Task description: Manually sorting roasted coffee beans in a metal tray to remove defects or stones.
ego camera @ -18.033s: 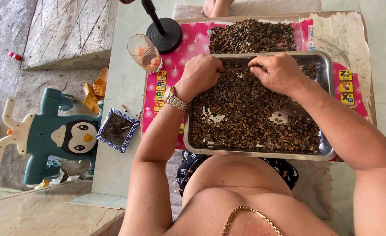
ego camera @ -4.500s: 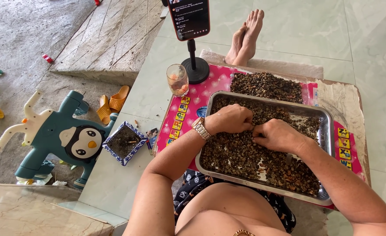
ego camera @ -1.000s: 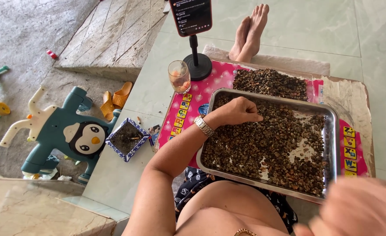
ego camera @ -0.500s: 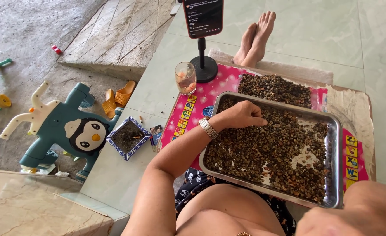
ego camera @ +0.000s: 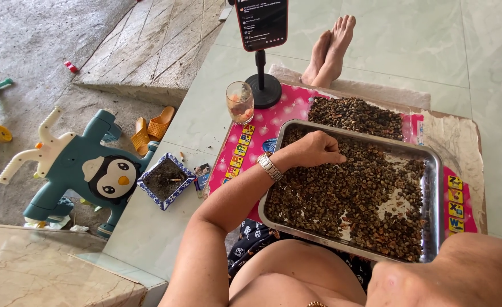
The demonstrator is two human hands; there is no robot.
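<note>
The left hand (ego camera: 313,149) rests knuckles-up on the brown beans (ego camera: 347,193) at the far-left corner of the metal tray (ego camera: 434,170), fingers curled loosely with the tips pinched down into the beans; whether a bean is actually caught between them cannot be told. The bulk of the beans lies to the right of this hand and toward the person's body, spread across the tray floor with a few bare patches. The tray's long axis runs across the person's front, left to right. The right hand is out of view; only its upper arm (ego camera: 467,273) shows at the lower right, so the left hand is the nearer one to the beans.

Counted: one tray, one separate heap of beans (ego camera: 355,116) on the pink mat (ego camera: 262,128) just beyond the tray's far rim, one wristwatch (ego camera: 269,166), one drinking glass (ego camera: 239,102), one phone on a stand (ego camera: 261,34), one blue-patterned square dish (ego camera: 166,180) on the floor, one pair of orange sandals (ego camera: 150,129), one penguin ride-on toy (ego camera: 77,165), and two bare feet (ego camera: 329,50) beyond the mat.
</note>
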